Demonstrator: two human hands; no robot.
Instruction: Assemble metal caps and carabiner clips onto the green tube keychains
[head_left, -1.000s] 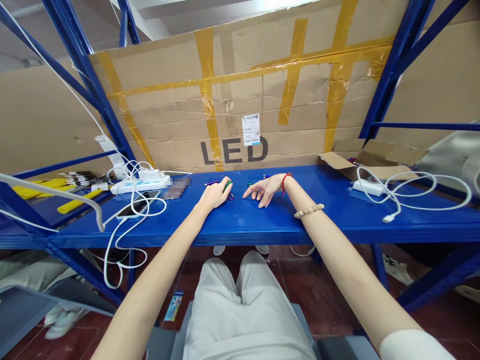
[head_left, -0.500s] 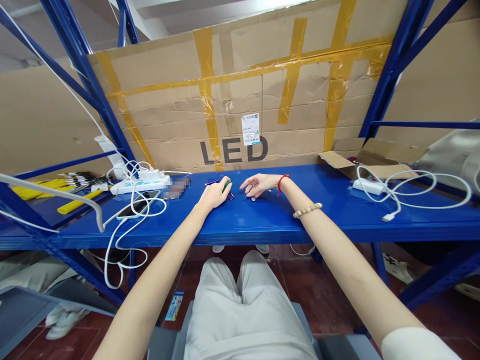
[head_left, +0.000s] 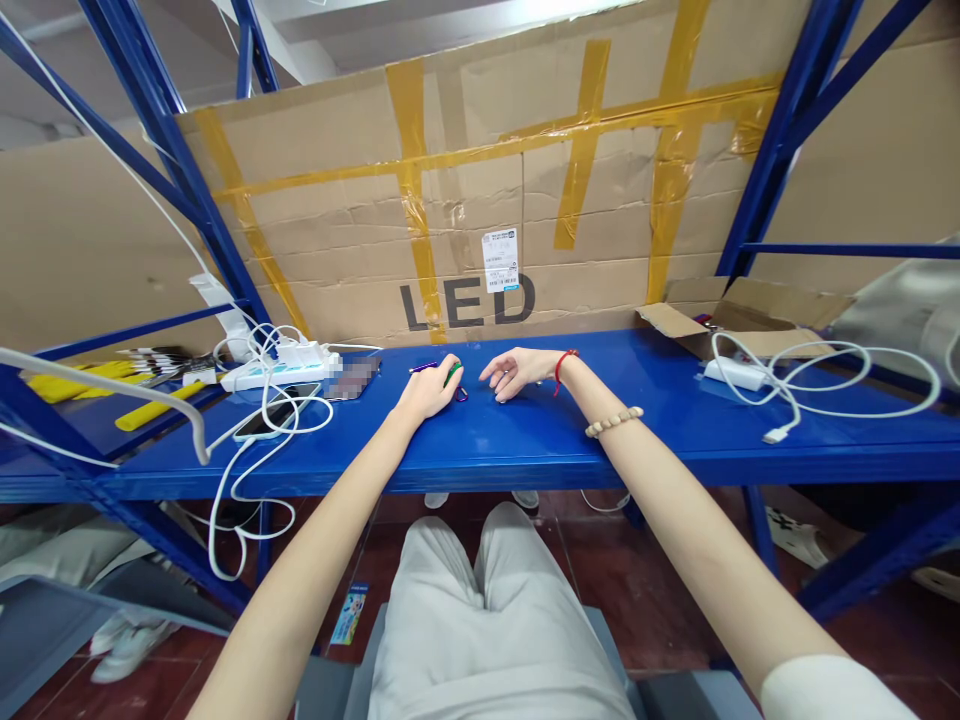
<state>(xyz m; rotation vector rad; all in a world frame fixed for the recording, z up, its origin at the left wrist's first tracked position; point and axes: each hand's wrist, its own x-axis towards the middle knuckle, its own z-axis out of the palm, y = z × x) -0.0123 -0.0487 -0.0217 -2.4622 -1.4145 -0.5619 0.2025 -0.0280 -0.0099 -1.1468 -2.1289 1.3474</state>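
My left hand (head_left: 429, 390) rests on the blue shelf top with its fingers curled around a small shiny green piece (head_left: 452, 373). A purple piece (head_left: 422, 367) sticks out on the hand's left side, and a small purple-red loop (head_left: 461, 395), like a carabiner, lies by the fingertips. Most of these pieces are hidden under the hand. To the right, my right hand (head_left: 519, 374) hovers low over the shelf, fingers loosely bent and apart, pointing left. No held thing shows in it. The two hands do not touch.
Left on the blue shelf (head_left: 487, 440) are a white power strip (head_left: 281, 370), tangled white cables, a phone (head_left: 279, 412) and yellow-handled brushes (head_left: 161, 405). An opened cardboard box (head_left: 750, 310) and a white adapter (head_left: 736, 373) stand right. A large cardboard sheet (head_left: 337, 240) closes the back.
Both hands stay almost in place. A small shiny round thing seen under my right fingertips earlier no longer shows clearly there.
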